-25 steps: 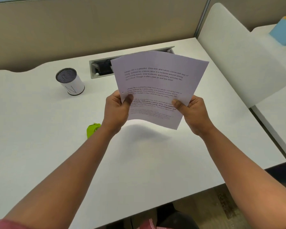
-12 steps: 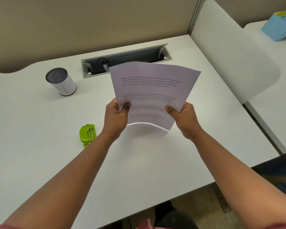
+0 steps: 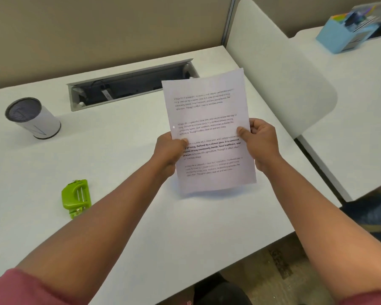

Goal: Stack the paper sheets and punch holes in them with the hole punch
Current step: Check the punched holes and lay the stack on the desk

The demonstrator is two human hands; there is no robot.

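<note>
A stack of white paper sheets (image 3: 209,119) with printed text stands nearly upright over the desk, its bottom edge close to the surface. One small round hole shows near its left edge. My left hand (image 3: 168,151) grips the left edge with the thumb on the front. My right hand (image 3: 260,142) grips the right edge the same way. The green hole punch (image 3: 76,198) lies on the desk to the left, beside my left forearm and apart from both hands.
The white desk (image 3: 119,216) has an open cable tray (image 3: 130,83) at the back and a white cylinder with a dark mesh top (image 3: 32,117) at back left. A white divider panel (image 3: 279,69) borders the right; a blue organiser (image 3: 348,34) sits beyond.
The sheets have turned from a tilted, spread pose to an aligned, nearly upright one and shifted right. My right hand has moved up the right edge. The view has swung left and down.
</note>
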